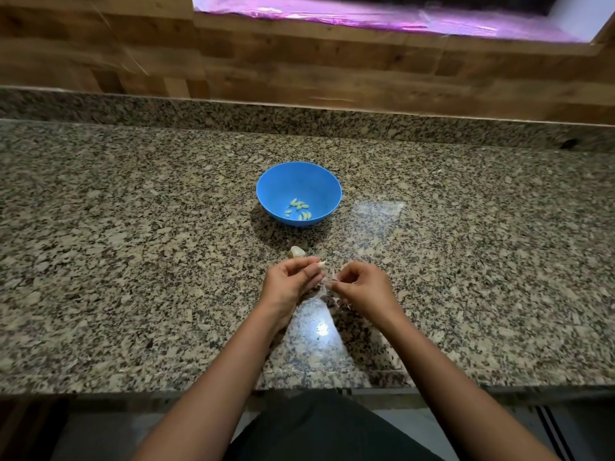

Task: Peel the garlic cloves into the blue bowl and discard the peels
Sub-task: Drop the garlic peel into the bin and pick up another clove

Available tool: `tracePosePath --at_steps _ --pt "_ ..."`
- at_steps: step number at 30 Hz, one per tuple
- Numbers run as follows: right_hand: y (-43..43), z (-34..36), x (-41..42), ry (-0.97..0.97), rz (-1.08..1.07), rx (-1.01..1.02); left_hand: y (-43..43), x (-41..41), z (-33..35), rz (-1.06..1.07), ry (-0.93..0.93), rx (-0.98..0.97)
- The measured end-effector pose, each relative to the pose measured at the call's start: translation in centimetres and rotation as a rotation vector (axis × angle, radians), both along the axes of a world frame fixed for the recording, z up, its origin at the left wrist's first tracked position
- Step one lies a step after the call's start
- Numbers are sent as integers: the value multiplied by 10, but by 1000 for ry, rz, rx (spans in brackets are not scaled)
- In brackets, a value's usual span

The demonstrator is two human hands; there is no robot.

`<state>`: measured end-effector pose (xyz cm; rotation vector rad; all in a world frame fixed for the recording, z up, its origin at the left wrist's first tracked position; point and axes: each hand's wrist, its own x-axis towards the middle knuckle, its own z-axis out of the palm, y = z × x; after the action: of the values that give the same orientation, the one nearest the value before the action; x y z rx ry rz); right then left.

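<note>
both hands low-centre over granite counter (pixel 133 261), close together, near front edge but not over it. left hand (pixel 289 284) fingers curled, pinching garlic clove (pixel 321 265) at fingertips, clove tip poking out toward right. right hand (pixel 361 287) fingers curled too, thumb + forefinger pinching thin strip of peel (pixel 327 279) that runs across the gap to the clove. small gap betw hands, bridged only by peel. both held just above counter surface; contact w/ counter can't tell.

blue bowl (pixel 327 181) upright on counter, straight ahead of hands, well apart from them, roughly mid-depth of counter. holds several peeled cloves (pixel 299 207) clustered at bottom, front-left of bowl floor. bowl's shadow falls left/front.

unpeeled garlic chunk (pixel 297 251) lying on counter betw bowl and left hand, just beyond left knuckles, not touching bowl. few pale peel scraps (pixel 342 302) on counter under/behind right hand, hard to count.

open counter wide on both sides of hands and bowl, l and r. back edge of counter steps up to low granite lip (pixel 100 108), then wood-panel wall (pixel 299 71). window recess w/ pink-lit sill (pixel 366 15) top centre-right. front counter edge runs just below forearms; dark clothing (pixel 326 427) below edge at bottom centre. bright light glare on counter betw wrists.
</note>
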<state>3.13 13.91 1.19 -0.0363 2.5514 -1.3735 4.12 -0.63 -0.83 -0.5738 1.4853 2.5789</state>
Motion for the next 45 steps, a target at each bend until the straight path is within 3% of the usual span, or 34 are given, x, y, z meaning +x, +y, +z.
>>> tracePosePath --at_steps 4,8,11,15,17,19,21,24,26,29,37,40,45 --pt "1 4 -4 -120 35 -36 -2 -1 -1 -17 14 -6" --pt "-5 13 -6 -217 -23 -312 -1 0 1 -82 59 -116" --pt "-9 12 -3 -224 -86 -423 4 0 3 -69 63 -142" --pt "-11 12 -2 -191 -105 -422 4 -4 3 -69 84 -277" --pt "-10 14 -3 -197 -76 -360 1 -6 0 -87 120 -421" --pt "-8 12 -6 -123 -31 -135 -2 -6 -3 -81 138 -503" --pt "-6 10 -6 -14 -6 93 -3 -5 -3 -54 132 -502" --pt "-4 7 -7 42 -26 191 -3 -5 -3 -67 147 -511" --pt "-4 6 -8 -19 -74 53 -3 -6 -3 -77 156 -519" --pt "-4 8 -9 -201 -96 -333 -3 -6 -5 -89 182 -557" --pt "-7 9 -11 -162 -80 -309 0 -8 0 -116 210 -538" --pt "-6 11 -13 -248 -88 -402 0 -8 4 -109 186 -432" --pt "-7 18 -15 -414 -151 -591 -1 -11 6 -114 216 -492"
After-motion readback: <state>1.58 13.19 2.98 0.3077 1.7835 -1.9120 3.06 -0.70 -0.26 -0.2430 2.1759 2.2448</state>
